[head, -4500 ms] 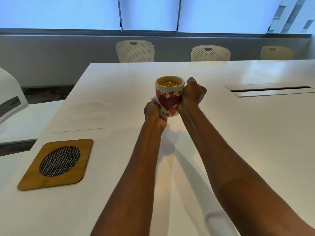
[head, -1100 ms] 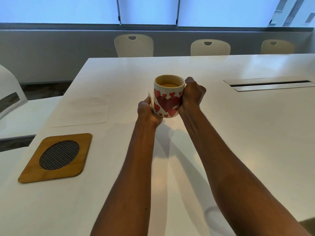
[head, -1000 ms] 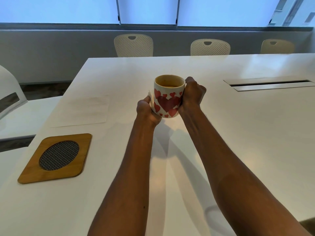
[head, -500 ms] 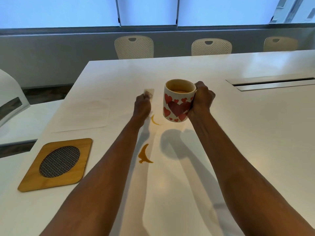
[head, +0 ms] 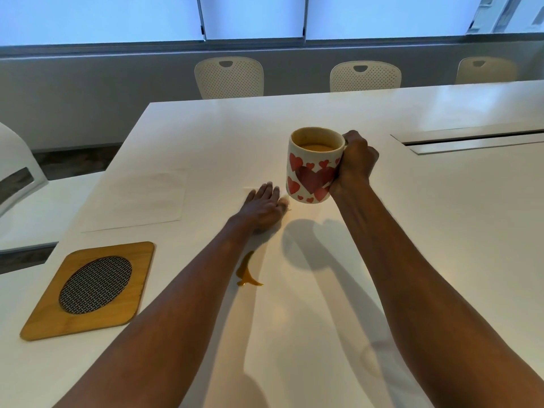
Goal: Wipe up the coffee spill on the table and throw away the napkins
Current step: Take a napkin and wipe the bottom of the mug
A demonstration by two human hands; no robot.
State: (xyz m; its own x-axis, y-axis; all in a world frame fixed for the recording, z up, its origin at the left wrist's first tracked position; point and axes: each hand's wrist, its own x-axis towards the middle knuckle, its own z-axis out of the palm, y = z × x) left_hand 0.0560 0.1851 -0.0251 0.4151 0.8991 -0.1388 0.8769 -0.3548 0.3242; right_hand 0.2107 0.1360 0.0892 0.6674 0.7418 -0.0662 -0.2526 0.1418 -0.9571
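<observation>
White desk (head: 441, 231) filling most of the frame, windows (head: 253, 16) and a grey wall (head: 88, 92) behind. Just below centre, a coffee spill (head: 248, 275): thin amber streak widening into a small puddle, lying on the desk right beside the left forearm. Tiny amber trace (head: 288, 209) higher up, by the thumb of the left hand (head: 263, 206). That hand at centre, palm down, fingers straight, pressed flat on the desk above the spill. Faint pale edge (head: 249, 189) just past the fingertips; napkin or not, cannot tell. Right hand (head: 354, 164) right of centre, curled tight round the handle side of a mug (head: 313, 169). Mug white with red hearts, held clear of the desk with its shadow below, slightly tilted, tan coffee inside under the rim. Left of the hands, a white sheet (head: 138, 198) lying flat. Lower left, a wooden trivet (head: 88, 290) with a dark mesh oval, apart from the sheet. Upper right, a long cable slot (head: 471, 139) in the desk. Along the far edge, three perforated cream chairs (head: 229, 76). At far left, a white chair (head: 14, 160) beside another white surface (head: 44, 207).
</observation>
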